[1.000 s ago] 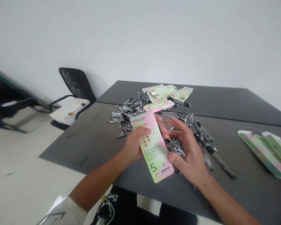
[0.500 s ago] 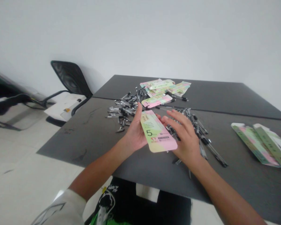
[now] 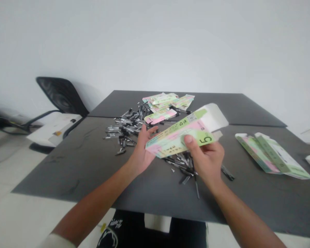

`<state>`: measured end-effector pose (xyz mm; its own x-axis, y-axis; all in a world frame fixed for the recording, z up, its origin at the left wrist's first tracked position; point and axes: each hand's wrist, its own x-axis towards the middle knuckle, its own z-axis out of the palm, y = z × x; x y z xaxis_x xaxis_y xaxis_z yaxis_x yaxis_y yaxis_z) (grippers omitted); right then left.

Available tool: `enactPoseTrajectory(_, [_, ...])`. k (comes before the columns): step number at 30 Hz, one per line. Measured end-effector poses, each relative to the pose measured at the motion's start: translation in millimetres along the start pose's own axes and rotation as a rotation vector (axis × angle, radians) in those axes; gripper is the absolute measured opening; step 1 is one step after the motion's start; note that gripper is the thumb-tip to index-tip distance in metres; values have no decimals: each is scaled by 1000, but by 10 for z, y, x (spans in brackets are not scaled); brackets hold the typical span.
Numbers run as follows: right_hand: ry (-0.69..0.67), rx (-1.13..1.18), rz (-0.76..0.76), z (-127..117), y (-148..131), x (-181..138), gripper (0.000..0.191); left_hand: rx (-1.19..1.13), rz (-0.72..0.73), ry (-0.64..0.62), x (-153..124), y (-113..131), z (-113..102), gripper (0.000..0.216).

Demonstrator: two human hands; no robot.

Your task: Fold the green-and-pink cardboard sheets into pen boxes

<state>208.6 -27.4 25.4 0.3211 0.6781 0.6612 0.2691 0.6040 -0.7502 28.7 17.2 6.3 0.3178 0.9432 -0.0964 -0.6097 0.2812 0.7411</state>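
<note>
A flat-looking pink, green and yellow paper box (image 3: 178, 134), marked with a "5" and with its white end flap lifted, is held above the table. My right hand (image 3: 208, 160) grips it near the flap end, thumb on the printed face. At the other end my left hand (image 3: 141, 151) has its thumb and fingers apart, with the box's end against or just in front of its palm. Part of the left fingers is hidden behind the box. Black-capped clear pens (image 3: 129, 127) lie loose beyond my left hand, and more pens (image 3: 187, 168) lie under the box.
Several similar boxes (image 3: 165, 100) are heaped at the back of the dark table (image 3: 92, 155), with one box (image 3: 160, 116) in front of them. Opened boxes (image 3: 273, 155) lie at the right. A black mesh chair (image 3: 59, 94) bearing a white box (image 3: 53, 131) stands left.
The right hand has closed on a box, now slanting up to the right with its flap showing. The left hand has loosened its hold. The whole view has shifted rightward.
</note>
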Motion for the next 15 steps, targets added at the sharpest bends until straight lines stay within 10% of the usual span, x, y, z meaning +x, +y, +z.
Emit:
enactPoseTrajectory(5, [-101,89,183,-17,-25,37,24,421,324,-105,-102,-87,-51,53])
enactPoseTrajectory(11, [-207,-287,-263,-74,7,32,11,908,479,-254,-225,-144,-51,80])
enactPoseTrajectory(15, [-339,-249,-284,-23,42,-33,42,1108,479,-433,-220,-195,-13,65])
